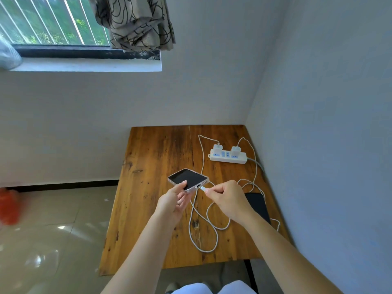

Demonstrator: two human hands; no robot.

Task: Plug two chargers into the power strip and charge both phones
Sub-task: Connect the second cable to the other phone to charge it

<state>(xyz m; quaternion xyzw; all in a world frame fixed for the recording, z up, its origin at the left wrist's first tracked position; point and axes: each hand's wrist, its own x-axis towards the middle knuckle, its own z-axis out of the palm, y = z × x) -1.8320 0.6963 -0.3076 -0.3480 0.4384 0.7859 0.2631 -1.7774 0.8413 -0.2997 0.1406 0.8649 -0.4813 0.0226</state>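
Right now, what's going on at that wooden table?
A person is charging phones. Two chargers already sit in the power strip at the back of the table. The left hand holds one phone above the table, while the right hand pinches a cable plug right at its port; I cannot tell whether it is in. A second phone lies flat by the right arm.

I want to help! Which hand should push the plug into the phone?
Probably the right hand: its fingers already pinch the cable plug right at the port. The left hand holds the phone.
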